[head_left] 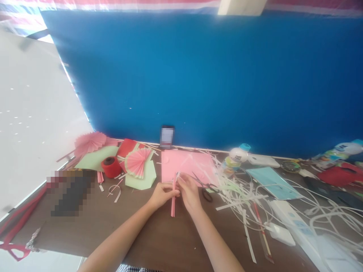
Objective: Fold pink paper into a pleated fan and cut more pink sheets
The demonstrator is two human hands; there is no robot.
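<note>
My left hand [162,194] and my right hand [189,192] meet over the brown table [141,230], both pinched on a narrow folded strip of pink paper [172,202] that stands on edge and points toward me. A flat pink paper sheet [187,166] lies just beyond the hands. Black-handled scissors [205,187] rest right of my right hand.
Pink pleated paper fans [138,161] [90,142], green paper and a red tape roll [111,166] sit at the left. White paper strips [241,189], glue bottles [236,156] [337,153], a light blue sheet [272,183] and a ruler [262,234] crowd the right. A blue board [204,79] stands behind.
</note>
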